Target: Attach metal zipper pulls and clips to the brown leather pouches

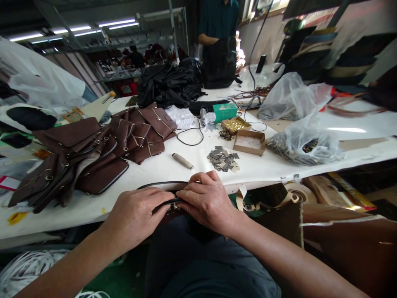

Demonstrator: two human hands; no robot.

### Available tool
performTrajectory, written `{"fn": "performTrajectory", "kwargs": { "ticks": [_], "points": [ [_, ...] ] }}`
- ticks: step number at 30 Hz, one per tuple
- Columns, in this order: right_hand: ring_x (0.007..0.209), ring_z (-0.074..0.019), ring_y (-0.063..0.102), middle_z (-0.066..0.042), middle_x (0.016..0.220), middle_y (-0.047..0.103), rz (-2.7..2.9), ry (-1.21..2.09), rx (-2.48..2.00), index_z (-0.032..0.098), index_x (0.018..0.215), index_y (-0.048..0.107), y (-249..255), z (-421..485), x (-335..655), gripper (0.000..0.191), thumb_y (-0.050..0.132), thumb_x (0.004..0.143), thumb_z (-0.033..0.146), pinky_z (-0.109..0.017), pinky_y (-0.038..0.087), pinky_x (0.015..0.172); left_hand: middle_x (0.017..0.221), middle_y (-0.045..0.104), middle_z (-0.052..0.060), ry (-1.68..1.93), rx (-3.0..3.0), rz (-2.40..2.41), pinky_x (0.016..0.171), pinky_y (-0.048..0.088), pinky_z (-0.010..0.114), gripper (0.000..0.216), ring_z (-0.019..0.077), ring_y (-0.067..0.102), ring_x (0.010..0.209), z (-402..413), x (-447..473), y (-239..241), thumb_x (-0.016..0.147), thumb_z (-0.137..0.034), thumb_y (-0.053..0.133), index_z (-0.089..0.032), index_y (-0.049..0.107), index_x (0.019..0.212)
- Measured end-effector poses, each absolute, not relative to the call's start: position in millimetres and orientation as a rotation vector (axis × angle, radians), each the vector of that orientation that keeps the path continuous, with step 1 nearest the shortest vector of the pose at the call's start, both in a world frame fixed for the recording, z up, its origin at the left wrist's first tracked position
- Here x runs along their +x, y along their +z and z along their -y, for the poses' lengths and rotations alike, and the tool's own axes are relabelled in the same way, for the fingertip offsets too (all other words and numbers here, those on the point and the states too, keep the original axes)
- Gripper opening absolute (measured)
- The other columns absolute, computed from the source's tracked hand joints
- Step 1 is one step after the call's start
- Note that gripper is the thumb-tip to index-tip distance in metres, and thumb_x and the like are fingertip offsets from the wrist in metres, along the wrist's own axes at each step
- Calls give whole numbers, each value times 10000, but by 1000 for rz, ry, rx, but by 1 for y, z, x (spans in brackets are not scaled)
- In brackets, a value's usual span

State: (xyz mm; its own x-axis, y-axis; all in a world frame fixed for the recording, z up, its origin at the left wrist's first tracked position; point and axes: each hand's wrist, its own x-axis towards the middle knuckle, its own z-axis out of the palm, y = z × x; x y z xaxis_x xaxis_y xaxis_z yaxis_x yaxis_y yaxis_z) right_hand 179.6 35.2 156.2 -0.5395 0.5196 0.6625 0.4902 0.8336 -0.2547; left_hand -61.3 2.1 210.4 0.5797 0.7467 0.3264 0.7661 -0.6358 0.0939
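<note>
Head view of 2 bare hands at the near edge of a white desk (161, 169). The left hand (135, 213), just left of the lower centre, and the right hand (207, 202), near the centre, meet at a dark strap (167, 202) with a small metal fitting (174, 205). Strap and fitting lie between the hands, at the centre of the frame, above the person's lap. The fingers of both hands are closed in a pinch on the strap, thumbs beneath; they hide much of it.

On the desk, a beige stick (182, 161) lies just above the hands, with a heap of flat metal plates (222, 159) to its right. Above the plates stands an open cardboard box (248, 150). Brown bags (101, 173) are piled at the left; a clear plastic bag (322, 145) lies at the right. At upper centre, another person (217, 20) stands behind a black backpack (220, 62).
</note>
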Motion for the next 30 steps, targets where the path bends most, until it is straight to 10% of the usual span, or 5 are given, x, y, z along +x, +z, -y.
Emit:
{"fn": "performTrajectory", "kwargs": {
  "ticks": [30],
  "points": [
    [832, -178, 677, -21, 906, 788, 2219, 134, -686, 227, 1085, 733, 154, -29, 178, 155, 579, 1081, 213, -392, 407, 767, 913, 811, 32, -591, -2626, 1137, 782, 572, 327, 77, 194, 772, 822, 2, -61, 201, 1023, -172, 651, -202, 717, 996]
  ]
}}
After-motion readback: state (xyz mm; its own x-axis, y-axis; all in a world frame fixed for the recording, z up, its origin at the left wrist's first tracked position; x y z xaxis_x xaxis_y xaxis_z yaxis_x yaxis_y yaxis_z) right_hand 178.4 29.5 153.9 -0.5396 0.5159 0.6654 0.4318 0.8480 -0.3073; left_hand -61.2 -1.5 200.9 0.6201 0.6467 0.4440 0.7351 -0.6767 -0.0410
